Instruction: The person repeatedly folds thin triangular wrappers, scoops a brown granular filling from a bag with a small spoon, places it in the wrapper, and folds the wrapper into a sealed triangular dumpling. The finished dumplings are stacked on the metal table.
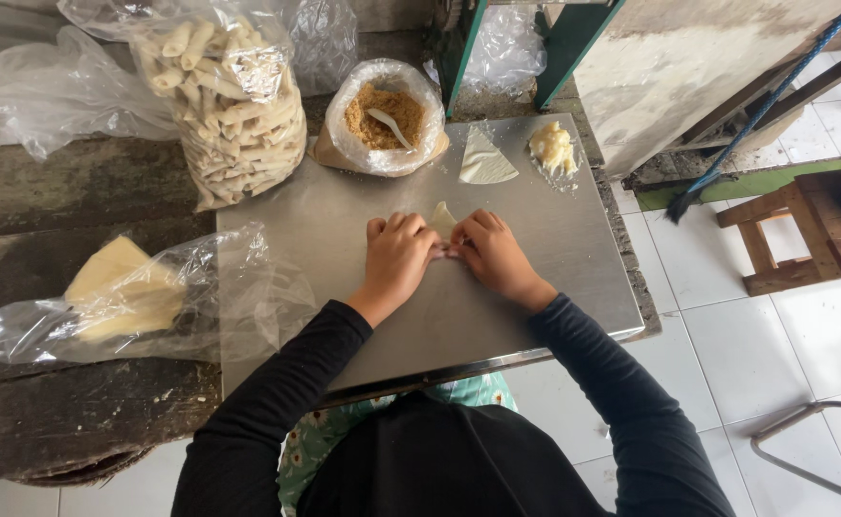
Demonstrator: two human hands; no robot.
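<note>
While white floor tiles spread to the right, a steel sheet lies over a dark wooden table. At its middle the left hand and right hand pinch a pale wrapper, whose tip points away; its long axis is hidden.

White tiled floor, wooden stool, dark worn table.

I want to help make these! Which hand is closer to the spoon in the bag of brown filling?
Probably the left hand. The spoon stands in the bag of brown filling straight beyond it, while the right hand lies further aside. Both hands are on the wrapper.
</note>
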